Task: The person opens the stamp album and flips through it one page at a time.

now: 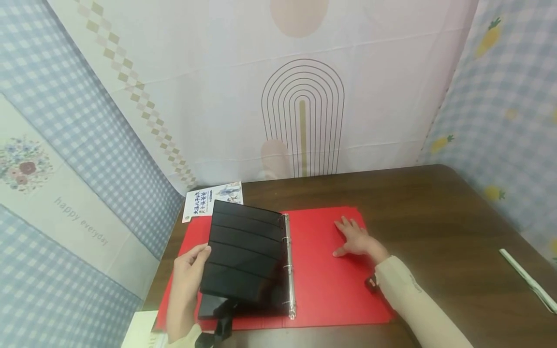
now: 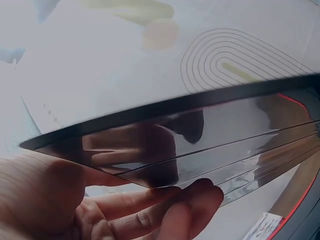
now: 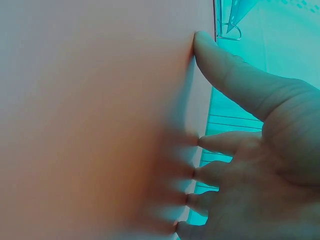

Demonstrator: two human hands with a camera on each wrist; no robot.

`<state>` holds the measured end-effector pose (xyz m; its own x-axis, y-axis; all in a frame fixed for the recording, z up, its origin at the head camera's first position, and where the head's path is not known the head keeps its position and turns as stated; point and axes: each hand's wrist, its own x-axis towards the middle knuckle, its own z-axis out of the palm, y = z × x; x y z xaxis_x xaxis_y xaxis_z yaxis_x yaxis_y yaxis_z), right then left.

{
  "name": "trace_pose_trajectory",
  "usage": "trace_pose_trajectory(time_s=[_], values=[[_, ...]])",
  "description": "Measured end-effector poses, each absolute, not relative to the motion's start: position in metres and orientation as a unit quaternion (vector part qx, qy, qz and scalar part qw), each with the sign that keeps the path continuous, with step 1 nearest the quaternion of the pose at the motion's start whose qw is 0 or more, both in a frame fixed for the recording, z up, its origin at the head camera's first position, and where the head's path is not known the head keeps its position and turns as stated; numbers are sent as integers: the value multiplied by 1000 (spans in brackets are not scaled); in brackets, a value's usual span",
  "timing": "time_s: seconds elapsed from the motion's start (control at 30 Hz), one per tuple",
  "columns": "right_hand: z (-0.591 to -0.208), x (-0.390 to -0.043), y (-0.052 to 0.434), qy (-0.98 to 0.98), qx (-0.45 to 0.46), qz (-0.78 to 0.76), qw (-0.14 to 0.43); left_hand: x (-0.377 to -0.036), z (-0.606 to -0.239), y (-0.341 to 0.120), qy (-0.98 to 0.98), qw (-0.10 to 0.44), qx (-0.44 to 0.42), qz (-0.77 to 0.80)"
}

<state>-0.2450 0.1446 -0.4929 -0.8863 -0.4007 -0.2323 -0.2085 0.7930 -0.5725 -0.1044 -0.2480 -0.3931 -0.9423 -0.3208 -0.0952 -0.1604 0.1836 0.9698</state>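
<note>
Left hand grips the outer left edge of the black sleeve pages, thumb on top, fingers curled under; the left wrist view shows the fingertips beneath the glossy stack. Right hand lies flat with fingers spread on the right-hand cover of the red ring binder, pressing it down and gripping nothing.

Risks, as I judge them:
- The pages are held only at one edge. They look slick and slightly fanned, so the lower ones could slip out of the pinch and drop back.
- The stack is lifted and tilted on the metal rings. Pulling sideways rather than along the ring arc could tear punch holes or bind on the rings.
- If the flat right hand lets up, the binder could slide on the table.

The binder lies open near the left end of the dark wood table, its rings on the spine at the middle. The black pages are glossy and reflective, with horizontal pocket bands.

A printed booklet lies just beyond the binder's far left corner. A white pen-like object sits well apart at the right edge.
</note>
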Motion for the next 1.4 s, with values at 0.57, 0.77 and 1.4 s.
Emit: trace_pose_trajectory(time_s=[0.57,0.77,1.4], values=[[-499,-251,152,929,-156,-286,176,-81,-419,-270,-766,23,174,-619],[-499,-249,151,927,-156,-292,175,-77,-434,-273,-785,31,193,-588],[-498,-246,148,927,-164,-290,174,-77,-461,-274,-886,35,219,-408]])
